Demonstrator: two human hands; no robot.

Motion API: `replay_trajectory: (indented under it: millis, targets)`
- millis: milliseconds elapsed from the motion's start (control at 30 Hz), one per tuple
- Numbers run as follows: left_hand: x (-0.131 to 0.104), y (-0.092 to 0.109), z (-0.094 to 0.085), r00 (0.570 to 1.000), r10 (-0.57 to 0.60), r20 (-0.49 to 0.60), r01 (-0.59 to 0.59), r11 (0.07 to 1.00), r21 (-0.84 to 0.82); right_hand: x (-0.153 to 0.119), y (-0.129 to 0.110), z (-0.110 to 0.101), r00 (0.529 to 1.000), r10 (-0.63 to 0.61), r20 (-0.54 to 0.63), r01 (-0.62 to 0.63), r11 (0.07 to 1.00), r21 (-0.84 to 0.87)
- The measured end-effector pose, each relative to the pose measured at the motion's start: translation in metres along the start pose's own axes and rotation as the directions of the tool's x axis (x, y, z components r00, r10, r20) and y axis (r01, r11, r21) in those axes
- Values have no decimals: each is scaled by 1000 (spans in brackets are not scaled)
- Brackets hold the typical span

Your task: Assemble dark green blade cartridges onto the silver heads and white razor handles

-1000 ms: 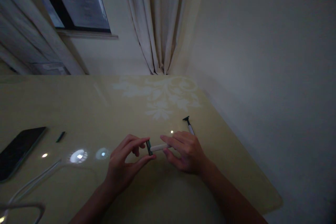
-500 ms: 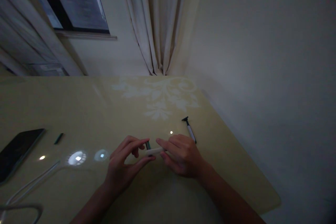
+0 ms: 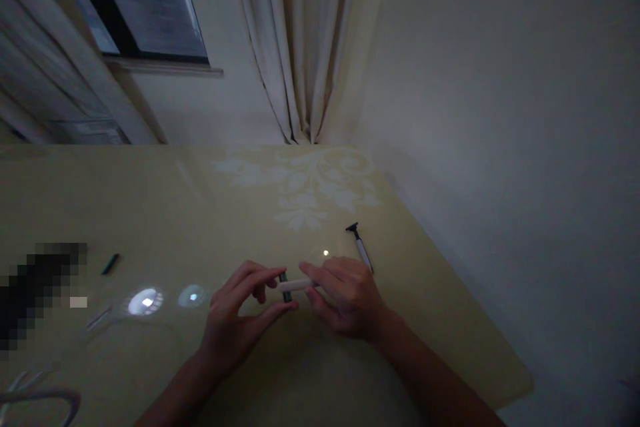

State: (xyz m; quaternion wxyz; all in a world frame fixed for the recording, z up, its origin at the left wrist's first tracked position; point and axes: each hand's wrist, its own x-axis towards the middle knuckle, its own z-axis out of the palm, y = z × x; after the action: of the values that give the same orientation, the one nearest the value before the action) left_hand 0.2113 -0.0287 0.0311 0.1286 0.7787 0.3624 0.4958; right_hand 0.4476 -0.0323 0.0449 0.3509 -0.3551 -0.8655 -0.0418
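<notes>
Thumb and fingers of my left hand point(image 3: 243, 310) pinch a small dark razor cartridge point(image 3: 287, 297) by its two ends, above the table. My right hand point(image 3: 347, 297) is closed round a slim white stick point(image 3: 300, 285); its kind I cannot make out. The stick's left end lies across the middle of the cartridge. Beyond my right hand, a razor point(image 3: 361, 247) with a black head and a light grey handle lies on the table. To the left lies another small dark piece point(image 3: 110, 263), much like the cartridge.
The glossy yellowish table point(image 3: 150, 213) has a pale leaf pattern and meets the wall on the right. At the left edge is a dark flat device point(image 3: 35, 293), blurred out by pixels. A cable point(image 3: 45, 395) runs at the lower left. Curtains point(image 3: 300, 47) hang behind.
The white stick has risen slightly from the cartridge's lower end to its middle. Both hands have stayed nearly in place, and the left still pinches the cartridge.
</notes>
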Motion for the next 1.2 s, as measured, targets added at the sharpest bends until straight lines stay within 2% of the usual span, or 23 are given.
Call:
replay_trajectory:
  millis: [100, 267, 467, 633, 800, 967, 1133, 1200]
  targets:
    - [0, 1, 0, 1000, 5, -5, -5, 1000, -8, 0, 0, 0, 999, -40, 12, 40, 999, -9]
    - [-1, 2, 0, 1000, -21, -2, 21, 999, -26, -1, 2, -1, 999, 32, -20, -32, 999, 4]
    - [-5, 0, 3, 1000, -25, 3, 25, 998, -53, -3, 0, 1, 999, -34, 17, 34, 999, -5]
    - [-4, -1, 5, 1000, -22, -3, 22, 999, -40, -2, 3, 2, 999, 35, -28, -35, 999, -9]
    - [-4, 1, 7, 1000, -10, 4, 10, 998, -54, -1, -2, 5, 999, -36, -9, 36, 999, -12]
    - [-5, -1, 7, 1000, -13, 0, 13, 999, -51, -1, 0, 4, 999, 21, -48, -22, 999, -25]
    - [-4, 0, 8, 1000, -6, 2, 6, 999, -37, -2, 0, 4, 999, -32, -43, 30, 999, -44]
    - [-4, 0, 8, 1000, -3, -8, 2, 999, -36, -2, 1, 4, 999, -4, -47, 1, 999, -54]
